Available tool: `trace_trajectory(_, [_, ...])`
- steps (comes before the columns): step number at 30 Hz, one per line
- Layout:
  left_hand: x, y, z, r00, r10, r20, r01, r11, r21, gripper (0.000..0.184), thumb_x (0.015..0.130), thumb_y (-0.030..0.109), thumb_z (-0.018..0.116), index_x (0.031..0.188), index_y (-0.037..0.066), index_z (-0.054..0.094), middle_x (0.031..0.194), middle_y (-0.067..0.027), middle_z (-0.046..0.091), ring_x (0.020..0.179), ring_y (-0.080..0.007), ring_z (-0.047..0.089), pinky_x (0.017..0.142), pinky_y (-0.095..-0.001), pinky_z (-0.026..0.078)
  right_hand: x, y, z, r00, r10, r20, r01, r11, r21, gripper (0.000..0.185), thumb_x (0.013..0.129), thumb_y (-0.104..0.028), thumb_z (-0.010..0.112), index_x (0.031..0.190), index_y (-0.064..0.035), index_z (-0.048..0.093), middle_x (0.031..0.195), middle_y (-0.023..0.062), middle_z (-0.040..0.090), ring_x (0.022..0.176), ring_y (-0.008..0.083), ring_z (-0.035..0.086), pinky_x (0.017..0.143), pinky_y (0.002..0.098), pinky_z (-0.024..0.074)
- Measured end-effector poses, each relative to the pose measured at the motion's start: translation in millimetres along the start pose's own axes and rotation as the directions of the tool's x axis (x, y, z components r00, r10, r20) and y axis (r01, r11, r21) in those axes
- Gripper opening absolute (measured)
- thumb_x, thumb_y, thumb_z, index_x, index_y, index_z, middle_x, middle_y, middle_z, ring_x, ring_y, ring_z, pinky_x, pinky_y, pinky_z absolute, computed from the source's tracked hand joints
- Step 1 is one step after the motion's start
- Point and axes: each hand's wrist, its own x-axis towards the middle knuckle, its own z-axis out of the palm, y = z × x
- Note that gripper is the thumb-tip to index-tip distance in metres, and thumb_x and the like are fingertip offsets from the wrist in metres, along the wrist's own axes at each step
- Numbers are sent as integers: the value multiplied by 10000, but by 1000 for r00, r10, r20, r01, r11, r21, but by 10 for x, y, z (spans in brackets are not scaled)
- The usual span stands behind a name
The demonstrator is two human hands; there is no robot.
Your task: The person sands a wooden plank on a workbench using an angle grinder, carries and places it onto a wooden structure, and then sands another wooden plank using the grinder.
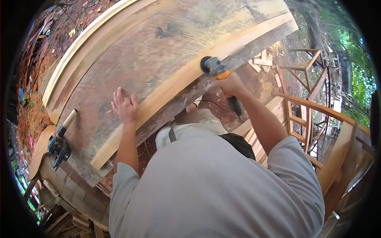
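My right hand (231, 84) is wrapped round the body of an angle grinder (217, 68) with an orange band. Its dark round disc lies against the upper face of a long pale wooden board (171, 92), which runs diagonally along the near edge of a worn workbench (131, 63). Beside the board's lower left part, my left hand (126, 106) rests with fingers spread, the palm side down near the board's edge. Whether it presses on the board or only on the bench top, I cannot tell.
Another power tool (59, 144) lies at the bench's left corner. Long boards (73, 71) line the far edge. Wooden frames (307, 111) stand to the right, with wood offcuts (262, 61) on the ground. A cord (216, 102) hangs below the grinder.
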Motion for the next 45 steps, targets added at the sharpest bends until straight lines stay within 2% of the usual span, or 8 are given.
trace_trajectory(4, [96,-74,58,986,-122,-110,78,938,-336,387,1043,318,551,1001,-9,753,1477,-125,574,1408,-371,483,1188,-554,313,-431,-85,601,965,-261,4,255,938,-234,313,737,-217,830,1001,-76,741,839,84,746,609,171,687,528,328,545])
trace_trajectory(7, [117,-68,69,934,-348,-85,194,691,-696,381,1070,267,516,1223,-29,701,1351,-169,658,1275,-352,592,1137,-446,396,-790,-444,1050,954,-116,277,154,981,-121,402,699,-232,825,1018,-11,723,839,156,742,783,271,737,710,398,584])
trace_trajectory(10, [67,-353,287,880,-473,-36,189,420,-888,422,1086,254,496,1350,-48,627,1291,-188,685,1188,-310,634,1070,-360,448,-915,-500,1618,906,-347,241,410,860,-304,445,693,-277,806,1056,-34,719,900,181,757,911,339,753,813,434,599])
trace_trajectory(14, [-9,-257,7,869,-494,0,214,377,-901,433,1093,252,492,1374,-60,602,1295,-177,687,1195,-278,631,1053,-343,460,-865,-552,1638,949,-230,217,302,865,-401,432,685,-262,778,1043,-26,726,930,203,756,912,368,745,807,436,598])
trace_trajectory(19, [-93,-32,140,981,-111,-160,61,956,-286,429,1085,296,481,1061,-49,735,1482,-200,574,1403,-399,495,1174,-542,343,-537,-575,831,971,-82,226,128,972,-197,405,691,-258,762,1021,-26,741,907,176,760,820,303,753,730,406,608])
trace_trajectory(28, [205,1285,321,981,-160,106,156,987,39,600,1067,461,459,913,-37,756,1703,-153,262,1560,-426,213,1235,-607,206,1037,12,-954,993,-119,-25,108,957,-268,465,677,-329,876,968,11,748,870,140,745,767,258,724,701,390,579])
trace_trajectory(36, [243,1269,388,985,-157,70,147,980,135,517,1009,429,573,818,-13,760,1676,-130,342,1537,-438,275,1223,-603,246,2183,430,-2309,986,-97,-135,62,968,-244,438,659,-317,885,961,-21,770,852,131,740,808,237,723,721,367,576])
trace_trajectory(45, [227,1184,439,993,-114,27,108,981,158,495,994,411,596,801,-20,744,1678,-115,345,1532,-427,293,1212,-603,268,2282,318,-2899,979,9,-202,33,979,203,201,770,-186,809,918,-68,740,778,25,654,628,150,613,566,330,518])
